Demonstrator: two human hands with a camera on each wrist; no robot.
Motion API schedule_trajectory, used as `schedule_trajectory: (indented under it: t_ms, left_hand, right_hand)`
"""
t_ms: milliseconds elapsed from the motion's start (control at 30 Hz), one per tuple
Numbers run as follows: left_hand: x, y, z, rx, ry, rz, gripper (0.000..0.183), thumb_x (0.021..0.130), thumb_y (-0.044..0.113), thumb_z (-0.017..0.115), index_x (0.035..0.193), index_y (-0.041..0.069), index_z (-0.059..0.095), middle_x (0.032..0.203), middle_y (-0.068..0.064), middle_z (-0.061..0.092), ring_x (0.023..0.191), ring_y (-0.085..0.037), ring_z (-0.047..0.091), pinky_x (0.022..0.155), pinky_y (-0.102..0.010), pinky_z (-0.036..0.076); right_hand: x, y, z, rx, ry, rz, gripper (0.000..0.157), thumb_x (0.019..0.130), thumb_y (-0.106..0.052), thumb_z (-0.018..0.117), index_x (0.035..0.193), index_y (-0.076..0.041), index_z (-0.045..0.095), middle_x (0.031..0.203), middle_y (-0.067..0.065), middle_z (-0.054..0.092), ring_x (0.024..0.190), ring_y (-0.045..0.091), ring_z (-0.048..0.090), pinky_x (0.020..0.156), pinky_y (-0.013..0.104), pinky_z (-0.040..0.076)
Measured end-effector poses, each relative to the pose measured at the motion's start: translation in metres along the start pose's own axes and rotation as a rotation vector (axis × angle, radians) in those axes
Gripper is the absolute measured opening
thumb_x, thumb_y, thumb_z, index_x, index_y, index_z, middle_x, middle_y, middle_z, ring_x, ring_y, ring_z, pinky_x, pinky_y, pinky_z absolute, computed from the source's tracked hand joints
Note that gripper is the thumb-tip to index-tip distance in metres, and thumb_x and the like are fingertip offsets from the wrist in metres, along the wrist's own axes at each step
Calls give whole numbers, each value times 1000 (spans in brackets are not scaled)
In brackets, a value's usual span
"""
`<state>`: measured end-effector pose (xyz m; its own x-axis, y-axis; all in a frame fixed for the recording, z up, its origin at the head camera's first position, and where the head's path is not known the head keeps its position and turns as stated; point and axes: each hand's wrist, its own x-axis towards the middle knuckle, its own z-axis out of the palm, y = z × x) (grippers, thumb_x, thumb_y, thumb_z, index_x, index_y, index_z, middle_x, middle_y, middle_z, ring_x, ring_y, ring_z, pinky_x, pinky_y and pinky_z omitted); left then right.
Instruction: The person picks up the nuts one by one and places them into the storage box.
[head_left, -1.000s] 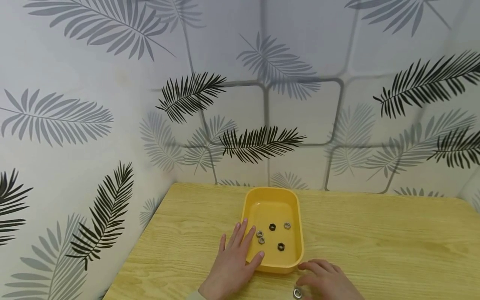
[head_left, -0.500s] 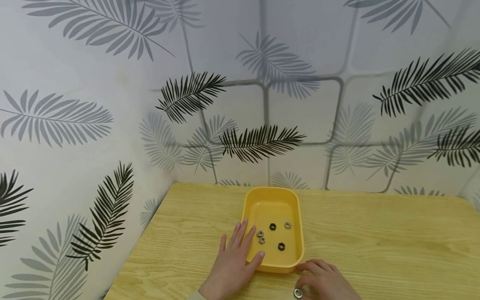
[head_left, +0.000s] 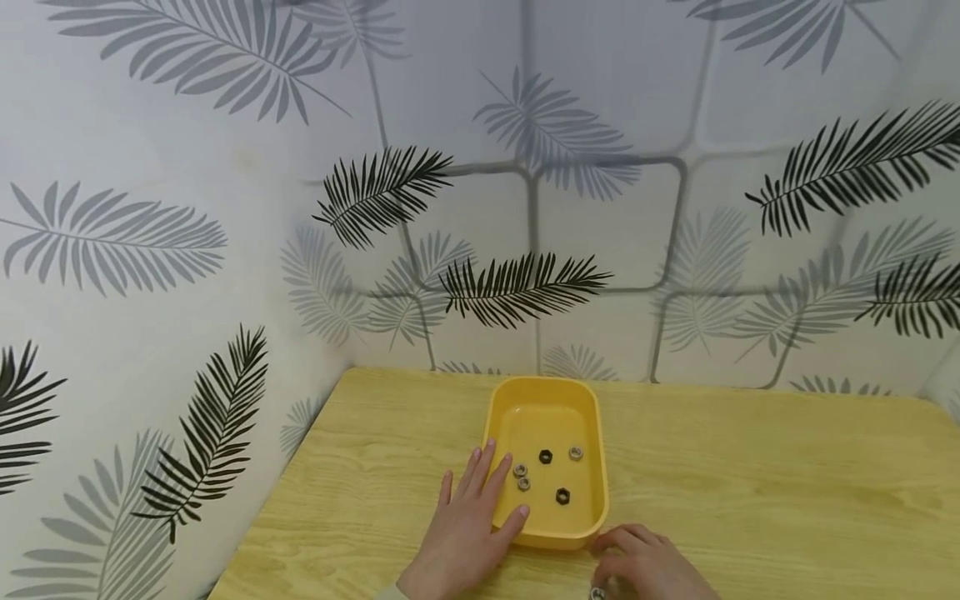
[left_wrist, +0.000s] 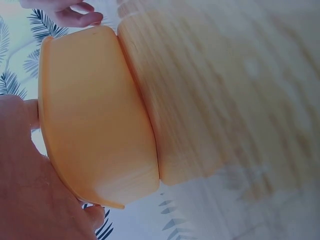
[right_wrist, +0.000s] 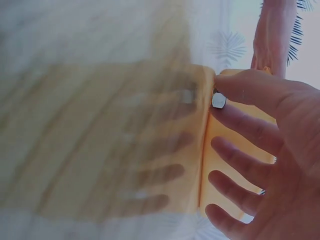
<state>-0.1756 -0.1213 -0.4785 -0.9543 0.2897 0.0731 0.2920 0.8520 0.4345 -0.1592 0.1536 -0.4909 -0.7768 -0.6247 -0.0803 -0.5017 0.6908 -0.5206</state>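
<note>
A yellow plastic box stands on the table. Inside it lie several hex nuts, among them a black nut and a silver nut. My left hand rests on the box's left rim near the front corner, fingers spread and fairly straight. Just off the front right corner, my right hand pinches a silver nut between thumb and index finger, low at the tabletop. The other fingers of that hand are spread apart in the right wrist view. At the bottom edge of the head view this nut is partly cut off.
The wooden-patterned table extends widely to the right of the box and less far to the left. Behind it and at the left stand walls with a leaf pattern. In the right wrist view the glossy tabletop reflects the hand.
The right hand has closed its thumb and index finger on the silver nut, which has shifted slightly toward the bottom edge. The left hand and the box have stayed in place.
</note>
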Motion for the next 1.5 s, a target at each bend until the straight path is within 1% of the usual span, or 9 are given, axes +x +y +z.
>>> schedule_trajectory:
  t_ms: [100,200,400,467,667,867,1067,1267,1500]
  left_hand:
    - [-1,0,0,1,5,3,68,101,56,41,157,21,27,165,0,7,150,-21,5,113,-62,9]
    - [-1,1,1,-3,13,10,68,101,56,41,157,20,28,165,-1,7,150,-21,5,113,-62,9]
    - [-2,1,2,-7,8,10,68,101,56,41,157,21,27,165,0,6,150,-21,4,114,-62,8]
    - [-1,1,1,-8,8,11,68,101,56,41,157,21,27,165,0,7,150,-21,4,114,-62,8]
    - [-1,1,1,-13,5,9,67,101,55,42,157,20,28,165,0,8,150,-21,4,114,-61,7]
    - [-1,1,0,-13,3,6,68,101,55,42,157,21,28,165,0,8,150,-21,4,114,-61,7]
    - [-2,2,0,-17,4,6,67,101,54,43,157,20,29,165,0,8,150,-20,4,114,-61,8]
    - [-2,2,0,-12,4,3,67,101,55,42,157,20,29,165,0,8,150,-21,4,114,-61,8]
    - [-1,1,1,-12,5,-1,68,101,56,42,157,21,29,165,1,7,150,-20,4,114,-61,7]
  right_hand:
    - [-3,1,-3,-14,36,-44,17,78,-55,74,87,-41,70,115,-11,60,109,23,53,88,55,45]
    - [-6,0,-7,-20,54,-57,17,79,-53,75,89,-40,69,115,-11,61,107,22,54,87,53,46]
    - [-16,1,-22,-1,64,9,12,82,-44,76,89,-41,67,117,-6,61,109,28,54,87,60,43]
    - [-19,2,-27,-5,89,18,12,82,-44,76,88,-42,66,116,-6,61,109,29,54,87,60,43]
    - [-25,5,-35,-85,244,-72,14,84,-39,78,90,-41,65,114,-5,63,104,24,56,82,52,49]
    - [-27,2,-44,-43,276,-56,15,83,-38,78,90,-38,66,116,-2,64,105,26,57,84,48,51]
    - [-27,-4,-51,-33,356,-49,14,84,-39,77,89,-41,65,115,-7,63,106,23,58,86,49,50]
    - [-25,-10,-56,11,373,-23,12,85,-40,76,89,-41,65,117,-9,63,109,25,57,88,55,47]
    - [-20,-11,-59,-48,491,-40,23,82,-32,81,88,-44,62,115,-14,61,106,17,57,88,49,49]
